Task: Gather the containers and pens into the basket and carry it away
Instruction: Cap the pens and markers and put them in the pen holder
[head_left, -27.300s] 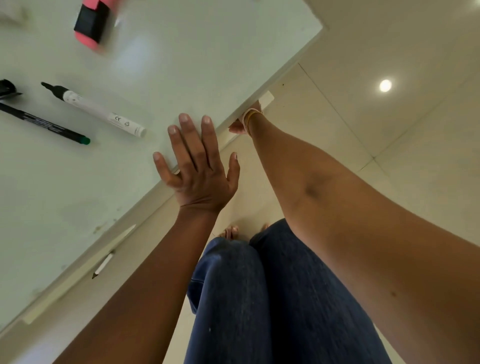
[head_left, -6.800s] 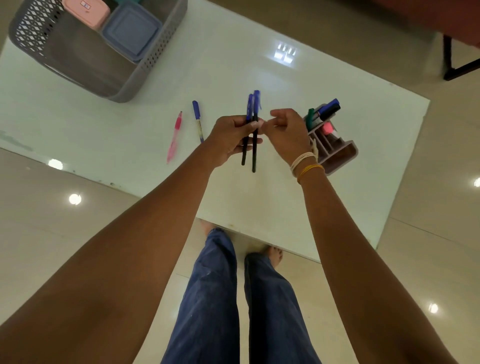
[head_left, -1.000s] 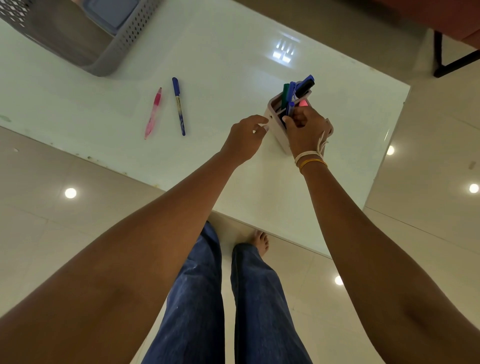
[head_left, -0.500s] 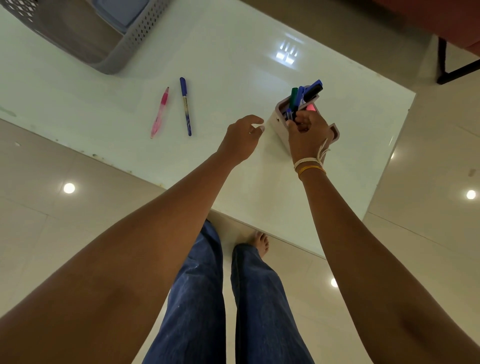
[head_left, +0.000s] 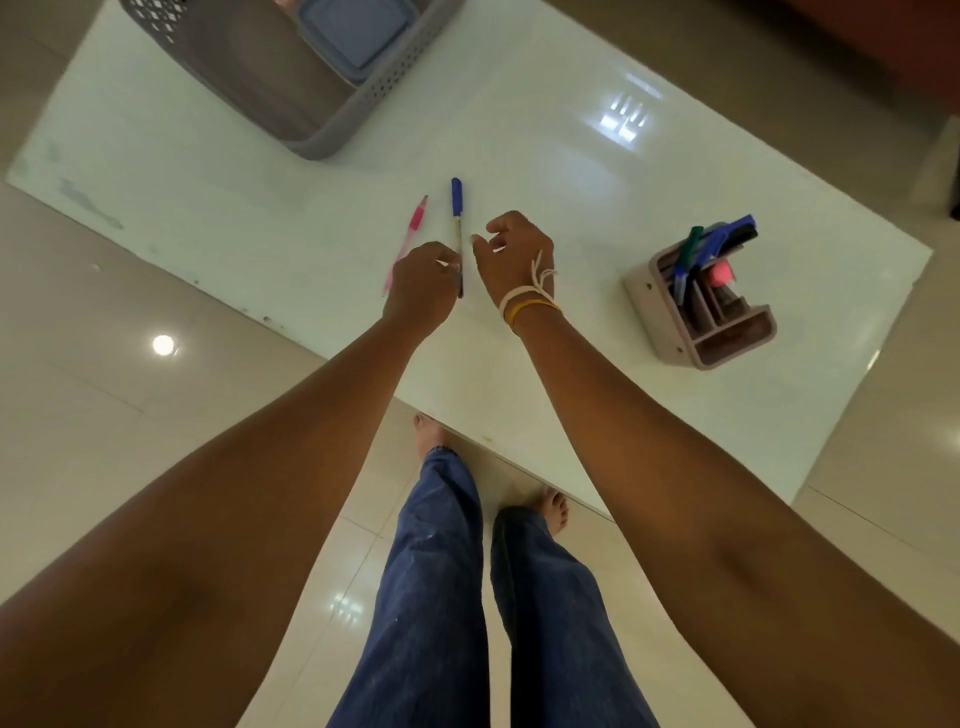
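Observation:
A blue pen (head_left: 456, 208) and a pink pen (head_left: 414, 228) lie side by side on the white table (head_left: 545, 171). My left hand (head_left: 422, 285) covers their near ends, and its curled fingertips pinch the blue pen's lower part. My right hand (head_left: 513, 254) hovers just right of the blue pen, loosely curled and holding nothing. A grey perforated basket (head_left: 374, 98) stands at the far left with a blue-lidded container (head_left: 358, 36) inside. A beige pen holder (head_left: 698, 306) full of markers and pens (head_left: 719, 241) stands at the right.
The table's near edge runs diagonally under my forearms, with my legs and bare feet on the glossy tiled floor below. A dark piece of furniture fills the top right corner. Bare tabletop lies between the pens and the pen holder.
Both hands have left the pen holder and moved left to the two loose pens. My right hand let go of the pens in the holder. My left hand now closes on the blue pen.

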